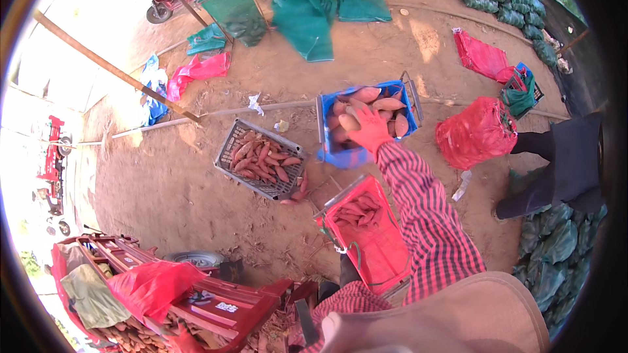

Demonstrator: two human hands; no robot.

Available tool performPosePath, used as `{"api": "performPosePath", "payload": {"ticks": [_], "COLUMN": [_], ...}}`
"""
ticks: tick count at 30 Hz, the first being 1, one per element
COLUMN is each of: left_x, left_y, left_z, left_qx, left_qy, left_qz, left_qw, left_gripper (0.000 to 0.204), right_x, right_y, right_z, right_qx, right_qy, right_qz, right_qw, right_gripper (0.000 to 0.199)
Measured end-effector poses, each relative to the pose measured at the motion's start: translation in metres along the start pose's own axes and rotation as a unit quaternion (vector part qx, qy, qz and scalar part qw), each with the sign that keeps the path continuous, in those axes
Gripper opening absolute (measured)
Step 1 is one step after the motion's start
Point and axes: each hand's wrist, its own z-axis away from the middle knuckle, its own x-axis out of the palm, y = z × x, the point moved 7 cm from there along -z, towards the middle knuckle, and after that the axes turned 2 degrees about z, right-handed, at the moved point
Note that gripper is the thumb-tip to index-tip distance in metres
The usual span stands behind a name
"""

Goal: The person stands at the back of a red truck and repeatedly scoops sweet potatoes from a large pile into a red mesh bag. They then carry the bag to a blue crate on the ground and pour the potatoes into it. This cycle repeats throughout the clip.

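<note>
My right hand (371,129), in an orange-red glove, reaches over a blue-lined crate (321,121) of sweet potatoes. Its fingers are closed round a pale sweet potato (348,122), just above the others. Of my left arm only the checked sleeve (350,299) shows at the lower edge; the hand is hidden. Closer to me, a red-lined crate (383,258) has several small, thin sweet potatoes (357,211) at its far end. To its left stands a dark plastic crate (226,168) filled with slender reddish sweet potatoes (256,158).
A full red mesh sack (472,132) stands right, beside a person in dark clothes (556,163). Green sacks (556,255) are piled at the right. A red cart (222,304) with sweet potatoes is lower left. A wooden pole (118,67) slants at left; green mesh bags (307,16) lie ahead.
</note>
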Motion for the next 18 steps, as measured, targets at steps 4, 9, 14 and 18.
{"api": "performPosePath", "payload": {"ticks": [4, 9, 14, 18], "left_x": [0.085, 0.152, 0.190, 0.200], "left_y": [0.065, 0.121, 0.145, 0.154], "left_z": [-0.013, -0.026, -0.036, -0.038], "left_qx": [0.063, 0.090, 0.095, 0.105], "left_qy": [-0.110, -0.185, -0.216, -0.223], "left_qz": [0.108, 0.140, 0.146, 0.146], "left_qw": [0.986, 0.969, 0.961, 0.958], "left_gripper": [0.046, 0.046, 0.046, 0.046], "right_x": [0.072, 0.094, 0.090, 0.082], "right_y": [0.050, 0.030, -0.004, -0.007], "right_z": [-0.055, -0.057, -0.040, -0.054], "right_qx": [0.104, 0.131, -0.057, -0.107], "right_qy": [0.028, 0.091, 0.022, 0.165], "right_qz": [0.075, 0.098, 0.138, 0.141], "right_qw": [0.991, 0.982, 0.989, 0.970], "right_gripper": [0.062, 0.050, 0.050, 0.059]}}
